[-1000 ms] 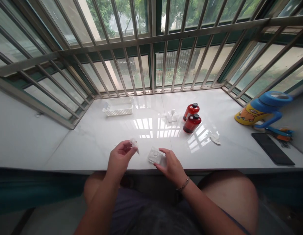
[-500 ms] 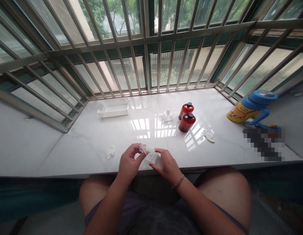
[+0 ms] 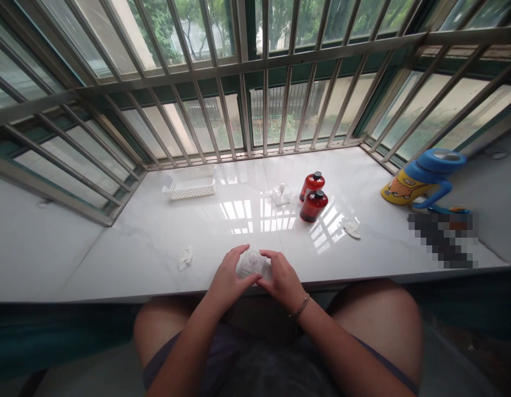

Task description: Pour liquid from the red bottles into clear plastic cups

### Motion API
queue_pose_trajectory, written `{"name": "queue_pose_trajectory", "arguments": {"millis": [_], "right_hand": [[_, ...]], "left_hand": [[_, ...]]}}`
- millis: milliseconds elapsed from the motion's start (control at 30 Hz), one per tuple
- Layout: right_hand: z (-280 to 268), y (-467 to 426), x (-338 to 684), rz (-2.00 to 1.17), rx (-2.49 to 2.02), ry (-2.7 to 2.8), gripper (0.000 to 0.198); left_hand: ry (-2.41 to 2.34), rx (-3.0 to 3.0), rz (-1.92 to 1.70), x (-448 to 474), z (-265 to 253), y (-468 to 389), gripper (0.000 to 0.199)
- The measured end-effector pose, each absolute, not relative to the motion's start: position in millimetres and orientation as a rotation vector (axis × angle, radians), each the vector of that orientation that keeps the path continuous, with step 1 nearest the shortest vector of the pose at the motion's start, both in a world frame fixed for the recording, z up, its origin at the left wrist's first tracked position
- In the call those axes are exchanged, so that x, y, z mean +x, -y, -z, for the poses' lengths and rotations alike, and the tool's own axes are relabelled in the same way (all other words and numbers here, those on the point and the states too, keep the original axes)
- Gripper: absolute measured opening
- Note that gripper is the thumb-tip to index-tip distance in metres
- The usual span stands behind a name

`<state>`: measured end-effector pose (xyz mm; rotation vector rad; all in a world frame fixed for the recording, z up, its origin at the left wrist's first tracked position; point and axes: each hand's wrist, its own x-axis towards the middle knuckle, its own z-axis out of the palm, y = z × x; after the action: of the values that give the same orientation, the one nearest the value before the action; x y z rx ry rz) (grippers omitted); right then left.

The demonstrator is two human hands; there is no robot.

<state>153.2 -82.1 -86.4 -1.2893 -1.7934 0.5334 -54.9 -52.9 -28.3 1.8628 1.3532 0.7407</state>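
Note:
Close to the front edge of the table, a small clear plastic box (image 3: 252,263) with a round knob on top is between my two hands. My left hand (image 3: 230,275) curves around its left side, fingers at the far edge and thumb at the near edge. On the right side, my right hand (image 3: 281,275) grips it with fingers and thumb. Part of the box is hidden behind the fingers. A similar clear box (image 3: 281,195) with a knob stands farther back on the table.
Two red bottles (image 3: 313,207) with black caps stand right of centre. A white perforated basket (image 3: 192,191) sits back left. Crumpled white tissues lie left (image 3: 184,258) and right (image 3: 351,229). At the far right are a blue-and-yellow flask (image 3: 420,176) and a pixelated dark area. Metal window bars enclose the table.
The clear lid that my left hand held tilted now lies flat on the box, knob up. My left hand has shifted right and wraps the box's side. My right hand keeps its hold.

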Motion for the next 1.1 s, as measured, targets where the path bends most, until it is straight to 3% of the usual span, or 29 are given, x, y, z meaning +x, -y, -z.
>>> {"name": "queue_pose_trajectory", "arguments": {"millis": [267,400,633,1100], "right_hand": [[94,83,152,-0.607,-1.333,1.744,0.078],[79,92,161,-0.655,-1.297,1.820,0.094],[45,104,166,-0.714,-1.247,1.696,0.062],[47,75,140,-0.594,-1.314,1.648,0.048]], "left_hand": [[-1.361,1.757,-0.785,-32,44,51,0.085],[-1.368,1.701,-0.909,-18,56,53,0.073],[-1.395,1.690,-0.960,-17,65,55,0.080],[-1.402,1.725,-0.953,-16,68,53,0.084]]}}
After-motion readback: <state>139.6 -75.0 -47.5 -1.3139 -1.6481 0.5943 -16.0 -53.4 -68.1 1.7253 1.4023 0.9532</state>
